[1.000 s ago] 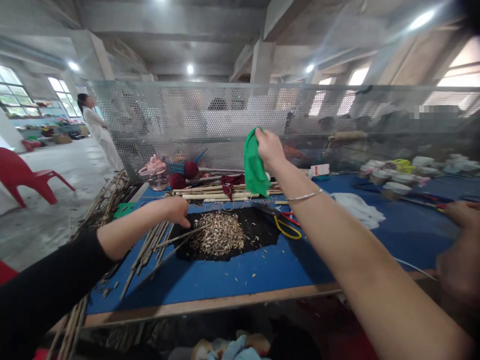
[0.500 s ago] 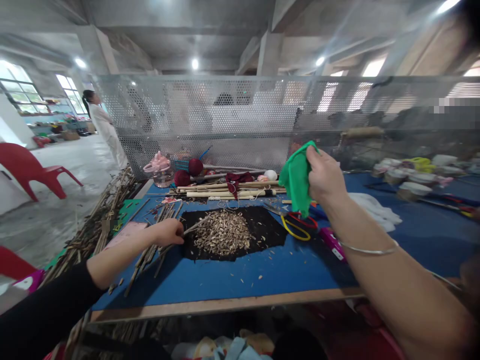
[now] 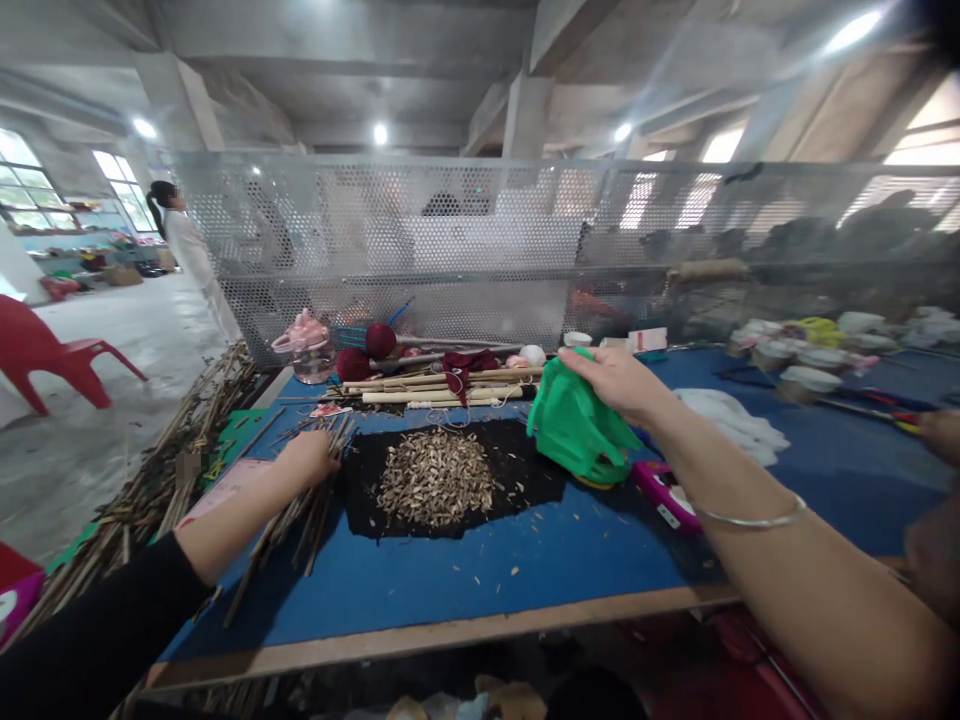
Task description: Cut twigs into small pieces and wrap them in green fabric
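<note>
My right hand [image 3: 626,385] pinches a green cloth [image 3: 574,425] by its upper edge. The cloth drapes onto the right end of a black cloth and over the scissors, whose yellow handle [image 3: 600,484] peeks out below it. My left hand [image 3: 306,460] has its fingers curled at the upper end of a bundle of thin dry sticks [image 3: 300,530]; what exactly lies in the fingers is hidden. Between my hands, a heap of small cut wood pieces [image 3: 435,480] lies on the black cloth [image 3: 360,500].
Along the back lie peeled sticks [image 3: 405,397], dark red yarn balls [image 3: 381,340] and a clear jar with a pink lid [image 3: 304,345]. A magenta box [image 3: 664,495] and white cloth [image 3: 735,425] are on the right. A mesh screen [image 3: 465,240] stands behind. More branches [image 3: 180,440] are piled left.
My right hand has lowered the green cloth over the scissors. My left hand has drawn back from the wood heap to the stick bundle; the thin stick it held no longer shows separately.
</note>
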Demonstrator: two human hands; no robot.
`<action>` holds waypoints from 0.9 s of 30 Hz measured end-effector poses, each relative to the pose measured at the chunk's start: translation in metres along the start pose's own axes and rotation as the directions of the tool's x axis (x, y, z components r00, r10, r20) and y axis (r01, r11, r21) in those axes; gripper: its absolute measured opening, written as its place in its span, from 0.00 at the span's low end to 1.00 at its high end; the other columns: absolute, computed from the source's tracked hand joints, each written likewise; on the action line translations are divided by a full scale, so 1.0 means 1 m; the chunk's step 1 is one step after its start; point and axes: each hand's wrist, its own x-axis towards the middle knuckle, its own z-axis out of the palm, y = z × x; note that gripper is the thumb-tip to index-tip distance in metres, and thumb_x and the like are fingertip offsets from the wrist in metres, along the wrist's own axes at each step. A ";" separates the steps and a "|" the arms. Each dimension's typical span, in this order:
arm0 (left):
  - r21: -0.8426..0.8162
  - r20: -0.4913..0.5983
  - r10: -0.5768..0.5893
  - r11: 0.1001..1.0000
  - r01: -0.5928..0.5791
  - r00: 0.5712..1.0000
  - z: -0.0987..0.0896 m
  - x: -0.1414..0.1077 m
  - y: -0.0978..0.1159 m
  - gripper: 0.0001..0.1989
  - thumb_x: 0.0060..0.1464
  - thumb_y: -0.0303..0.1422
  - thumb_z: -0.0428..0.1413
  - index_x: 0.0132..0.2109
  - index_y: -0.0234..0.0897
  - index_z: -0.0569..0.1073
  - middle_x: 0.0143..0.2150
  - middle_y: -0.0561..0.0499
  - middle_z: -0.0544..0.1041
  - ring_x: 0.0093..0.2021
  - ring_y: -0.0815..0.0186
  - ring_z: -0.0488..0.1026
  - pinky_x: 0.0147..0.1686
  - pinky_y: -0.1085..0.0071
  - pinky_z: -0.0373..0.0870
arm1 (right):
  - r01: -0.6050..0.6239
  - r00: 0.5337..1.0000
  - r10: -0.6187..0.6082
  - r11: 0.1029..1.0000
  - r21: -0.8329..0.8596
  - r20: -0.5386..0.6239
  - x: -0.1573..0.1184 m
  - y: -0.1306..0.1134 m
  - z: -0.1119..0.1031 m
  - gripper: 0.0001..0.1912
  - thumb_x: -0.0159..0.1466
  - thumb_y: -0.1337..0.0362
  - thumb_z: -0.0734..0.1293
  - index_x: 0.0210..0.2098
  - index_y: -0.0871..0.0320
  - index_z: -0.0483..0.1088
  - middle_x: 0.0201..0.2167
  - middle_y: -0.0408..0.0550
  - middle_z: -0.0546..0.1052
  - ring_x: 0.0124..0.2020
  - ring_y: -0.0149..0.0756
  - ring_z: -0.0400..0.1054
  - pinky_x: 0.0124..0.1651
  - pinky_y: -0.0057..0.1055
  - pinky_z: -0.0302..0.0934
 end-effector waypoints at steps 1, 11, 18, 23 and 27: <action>-0.016 -0.070 0.001 1.000 -0.002 0.998 -0.004 0.000 0.005 0.16 0.44 0.38 0.55 0.39 0.32 0.72 0.40 0.38 0.75 0.42 0.53 0.73 0.38 0.65 0.67 | -0.017 0.998 0.017 1.000 -0.013 0.061 -0.001 -0.003 -0.002 0.19 0.55 0.46 0.63 0.27 0.56 0.69 0.21 0.45 0.74 0.22 0.34 0.68 0.23 0.29 0.62; -0.576 -0.566 0.517 0.309 -0.757 0.642 -0.075 -0.021 0.168 0.37 0.43 0.39 0.59 0.60 0.35 0.57 0.57 0.40 0.66 0.55 0.58 0.64 0.53 0.61 0.61 | 0.195 0.913 -0.162 0.979 -0.053 0.373 0.006 -0.074 0.005 0.12 0.51 0.58 0.69 0.30 0.57 0.65 0.24 0.40 0.72 0.25 0.29 0.67 0.26 0.25 0.61; -0.812 -0.432 0.498 0.149 -0.565 0.752 -0.095 -0.013 0.161 0.11 0.52 0.35 0.51 0.38 0.32 0.74 0.31 0.48 0.77 0.33 0.67 0.73 0.39 0.67 0.69 | 0.211 0.970 -0.188 0.965 -0.156 0.151 0.008 -0.096 -0.039 0.12 0.52 0.55 0.69 0.30 0.57 0.70 0.24 0.44 0.74 0.23 0.30 0.67 0.25 0.27 0.61; -0.791 -0.602 0.311 -0.106 -0.602 0.736 -0.114 -0.032 0.151 0.12 0.53 0.36 0.53 0.41 0.34 0.71 0.34 0.49 0.76 0.33 0.71 0.72 0.37 0.73 0.69 | 0.106 0.984 -0.101 0.994 -0.026 0.146 0.000 -0.106 -0.037 0.16 0.56 0.49 0.65 0.28 0.56 0.71 0.20 0.46 0.74 0.22 0.32 0.68 0.25 0.29 0.63; -0.764 -0.612 0.427 -0.102 -0.637 0.666 -0.121 -0.046 0.175 0.22 0.45 0.36 0.59 0.49 0.35 0.69 0.44 0.45 0.74 0.40 0.66 0.72 0.40 0.70 0.69 | 0.139 0.974 -0.144 0.990 0.037 0.174 0.002 -0.121 -0.019 0.12 0.55 0.54 0.68 0.26 0.57 0.71 0.18 0.42 0.71 0.23 0.32 0.69 0.24 0.27 0.64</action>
